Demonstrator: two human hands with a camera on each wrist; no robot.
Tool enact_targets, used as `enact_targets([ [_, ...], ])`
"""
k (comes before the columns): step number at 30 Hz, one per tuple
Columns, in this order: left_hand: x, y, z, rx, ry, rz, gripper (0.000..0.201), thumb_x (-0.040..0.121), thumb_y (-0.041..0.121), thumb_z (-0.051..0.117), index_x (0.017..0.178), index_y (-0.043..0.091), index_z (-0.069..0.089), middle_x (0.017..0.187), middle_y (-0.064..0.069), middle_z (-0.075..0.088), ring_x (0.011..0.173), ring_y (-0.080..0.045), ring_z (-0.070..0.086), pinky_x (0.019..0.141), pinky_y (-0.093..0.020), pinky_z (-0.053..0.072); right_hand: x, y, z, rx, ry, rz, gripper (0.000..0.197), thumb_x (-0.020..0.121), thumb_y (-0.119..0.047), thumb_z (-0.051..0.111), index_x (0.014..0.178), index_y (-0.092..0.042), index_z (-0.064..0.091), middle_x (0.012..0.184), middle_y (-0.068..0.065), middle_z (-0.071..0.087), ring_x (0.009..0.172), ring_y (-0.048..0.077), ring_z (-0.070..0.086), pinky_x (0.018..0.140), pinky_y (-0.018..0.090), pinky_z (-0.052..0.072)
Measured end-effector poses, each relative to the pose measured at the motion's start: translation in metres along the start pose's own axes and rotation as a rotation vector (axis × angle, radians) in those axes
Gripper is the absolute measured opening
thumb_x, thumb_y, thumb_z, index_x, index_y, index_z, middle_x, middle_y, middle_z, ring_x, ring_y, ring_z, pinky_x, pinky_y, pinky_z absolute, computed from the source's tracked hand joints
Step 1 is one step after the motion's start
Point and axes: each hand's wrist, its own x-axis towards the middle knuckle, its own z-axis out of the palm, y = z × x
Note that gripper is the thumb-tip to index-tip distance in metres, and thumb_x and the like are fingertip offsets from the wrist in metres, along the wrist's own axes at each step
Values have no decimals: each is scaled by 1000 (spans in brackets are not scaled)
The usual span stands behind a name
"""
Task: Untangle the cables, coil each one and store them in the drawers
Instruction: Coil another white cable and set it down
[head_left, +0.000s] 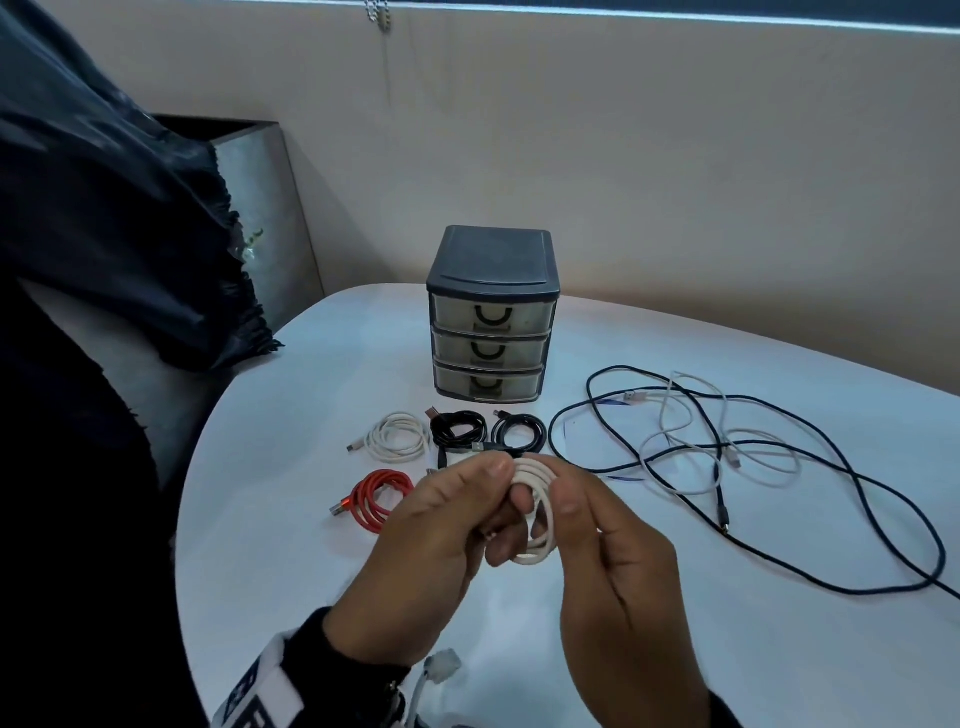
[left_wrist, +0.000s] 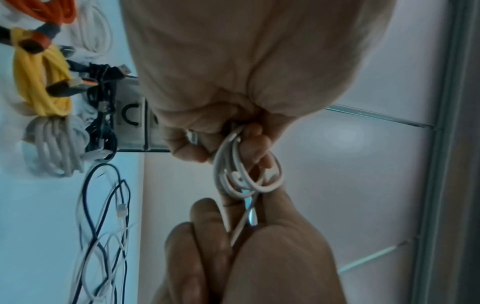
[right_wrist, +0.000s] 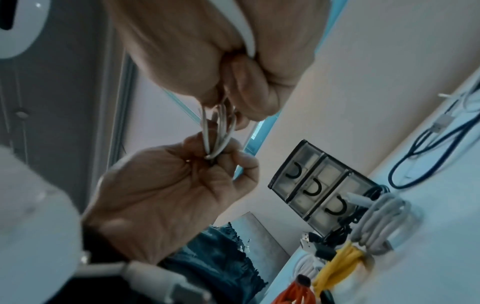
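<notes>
Both hands, left (head_left: 431, 540) and right (head_left: 618, 566), pinch a small white cable coil (head_left: 537, 506), fingers hiding its ends.

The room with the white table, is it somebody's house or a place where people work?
Probably an office or workroom, though I can't be sure. There's a round white table, a small plastic drawer box, a blind's bead chain above and plain walls.

The head view looks down and forward at the drawer unit (head_left: 491, 317) from well back. Both wrist views sit close, tilted, sharing that drawer unit beyond.
</notes>
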Motion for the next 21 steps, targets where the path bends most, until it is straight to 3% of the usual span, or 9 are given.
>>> enact_targets([
  [3,-2,1,1,78,25,10,33,91,30,48,64,20,64,60,3,50,54,-10,37,57,-19,35,1,-1,-1,-55,-17,-51,35,98,-38,42,114,-27,71,90,-4,74,90,18,71,77,20,52],
  [6,-4,1,6,-37,37,-102,38,95,31,55,62,14,63,55,0,38,49,-13,37,56,-21,37,3,7,-2,-111,48,-124,30,100,-24,44,106,-19,73,80,-8,71,74,12,70,68,15,51],
  [8,-4,4,7,-140,14,-192,44,95,32,49,60,9,61,53,-3,35,46,-17,39,55,-22,42,2,9,-1,-56,58,-105,28,101,-22,45,99,-19,72,74,-7,69,62,13,68,61,23,55],
  [12,-5,12,-1,-167,-85,-236,45,97,32,48,67,3,64,49,-3,36,46,-19,40,59,-24,42,0,10,1,-48,27,-85,29,101,-32,41,99,-28,70,75,-2,71,62,20,68,60,41,57],
  [13,-5,12,-3,-178,-108,-228,44,97,33,50,69,3,65,48,-2,36,46,-18,40,59,-24,42,0,9,1,-41,11,-85,29,100,-32,42,101,-30,70,77,-3,72,64,19,69,63,39,58],
  [15,-6,13,-6,-186,-117,-209,42,93,36,49,68,5,64,50,1,34,48,-16,38,59,-21,41,3,4,0,-17,-13,-86,27,99,-28,46,107,-32,72,81,-11,74,71,10,71,69,22,56],
  [17,-6,14,-4,-198,-84,-176,39,91,37,49,63,10,58,53,2,30,50,-14,35,58,-20,41,7,3,-2,44,-32,-33,25,98,-23,52,113,-31,71,71,-21,68,63,-4,64,62,5,44],
  [19,-5,18,-5,-329,-41,-134,36,91,33,50,61,13,53,56,1,31,50,-13,35,53,-19,43,10,9,-6,89,-91,73,30,97,-28,50,117,-36,70,59,-13,59,47,-1,49,53,6,36],
  [21,-4,27,-19,-443,-13,-24,39,97,30,46,62,15,54,63,-4,51,56,-13,48,59,-22,52,11,17,-11,60,-177,193,28,99,-37,49,116,-48,68,56,-1,51,44,3,39,49,12,33],
])
